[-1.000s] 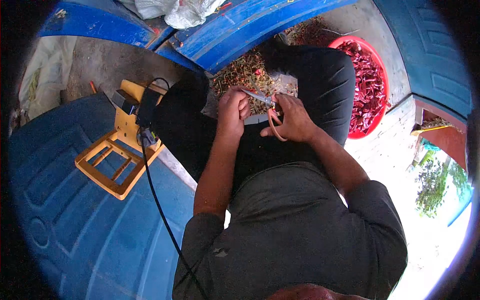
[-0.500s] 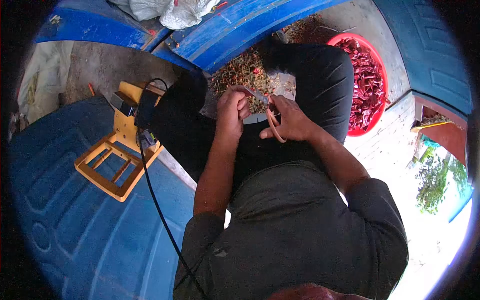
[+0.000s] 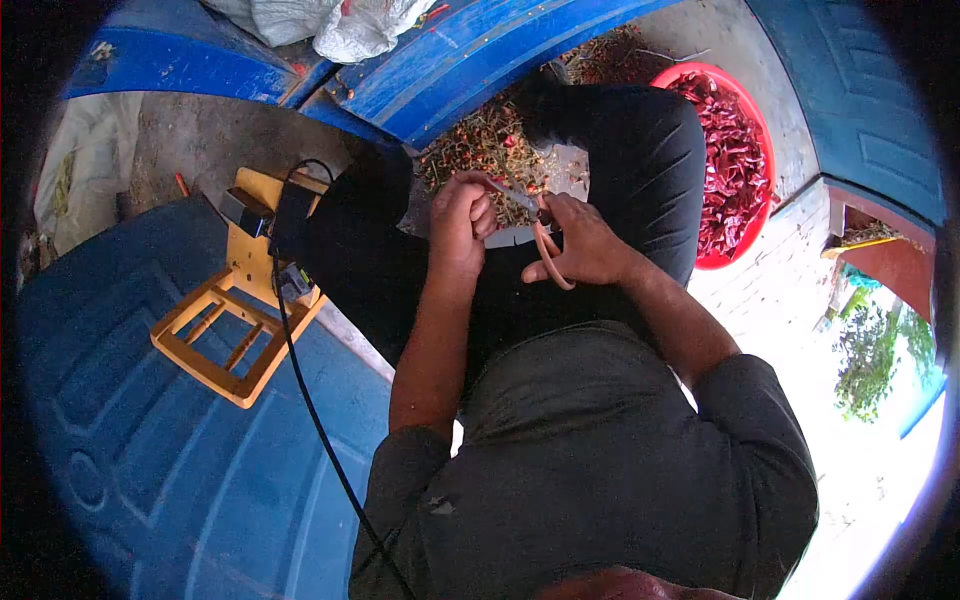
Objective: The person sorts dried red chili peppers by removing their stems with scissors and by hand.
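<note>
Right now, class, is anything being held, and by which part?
The right hand holds the scissors by the handles; whether the curled left hand holds anything cannot be told.

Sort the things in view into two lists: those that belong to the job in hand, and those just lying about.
Likely in the job:
scissors, in the right hand
scraps
red pieces
tub

Likely just lying about:
chair
cable
white sack

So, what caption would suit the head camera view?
Scissors in the right hand, left hand curled close by, and a red basin of dark red pieces alongside.
</note>
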A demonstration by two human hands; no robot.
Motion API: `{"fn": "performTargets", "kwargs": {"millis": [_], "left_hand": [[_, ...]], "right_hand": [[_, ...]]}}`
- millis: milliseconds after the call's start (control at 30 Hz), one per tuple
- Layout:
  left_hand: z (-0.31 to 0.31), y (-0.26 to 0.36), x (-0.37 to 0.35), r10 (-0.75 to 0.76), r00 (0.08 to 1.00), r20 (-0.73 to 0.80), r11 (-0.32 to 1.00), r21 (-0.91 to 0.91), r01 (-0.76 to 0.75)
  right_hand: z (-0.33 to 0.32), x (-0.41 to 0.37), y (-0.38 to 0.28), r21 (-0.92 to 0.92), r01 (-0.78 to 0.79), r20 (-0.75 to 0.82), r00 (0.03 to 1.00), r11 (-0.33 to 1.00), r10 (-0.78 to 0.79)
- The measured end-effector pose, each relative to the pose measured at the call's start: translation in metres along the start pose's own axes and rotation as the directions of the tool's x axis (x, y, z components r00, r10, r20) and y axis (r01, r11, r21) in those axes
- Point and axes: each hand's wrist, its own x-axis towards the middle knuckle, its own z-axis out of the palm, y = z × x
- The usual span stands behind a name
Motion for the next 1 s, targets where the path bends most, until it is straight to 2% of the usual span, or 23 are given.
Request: {"fn": "performTargets", "kwargs": {"millis": [67,233,333,533,767,867,933,967,1000], "left_hand": [[0.0006,-0.0002,0.0001,0.005,1.000,-0.010,1.000,0.001,-0.005],[-0.0025,-0.0010,0.0007,-0.009,1.000,-0.010,1.000,0.003,0.009],[-0.0024,-0.0006,0.0003,-0.001,1.000,0.001,1.000,0.003,0.001],[-0.0017,0.0004,-0.0009,-0.010,1.000,-0.022,1.000,-0.009,0.010],[-0.0008,0.0005,-0.0018,-0.010,0.999,-0.050,1.000,-0.017,0.009],[-0.0034,0.0004,-0.0002,-0.011,1.000,-0.019,0.999,-0.033,0.010],[-0.0042,0.0008,0.0003,-0.030,0.999,-0.023,0.999,-0.039,0.029],[-0.0040,0.0006,0.0001,-0.031,0.999,-0.024,0.999,-0.039,0.030],[-0.0034,0.0003,0.0001,-0.023,0.999,-0.024,0.999,-0.036,0.022]], "right_hand": [[-0.0005,0.0022,-0.0012,-0.030,0.017,-0.013,1.000,0.999,-0.018],[-0.0055,0.0063,-0.0053,0.064,-0.012,0.042,0.999,0.998,0.009],[-0.0060,0.0086,-0.0047,0.061,-0.025,0.060,0.998,0.998,0.021],[-0.0059,0.0095,-0.0039,0.158,0.002,0.019,1.000,0.987,-0.005],[-0.0087,0.0089,-0.0062,0.171,-0.017,0.050,0.999,0.985,0.009],[-0.0030,0.0062,-0.0010,0.218,0.012,0.010,1.000,0.976,-0.014],[-0.0001,0.0060,-0.0002,0.194,0.114,-0.105,0.990,0.974,-0.095],[-0.0018,0.0061,-0.0013,0.195,0.113,-0.105,0.990,0.974,-0.093],[-0.0050,0.0065,-0.0023,0.171,0.037,-0.027,0.999,0.985,-0.033]]}}
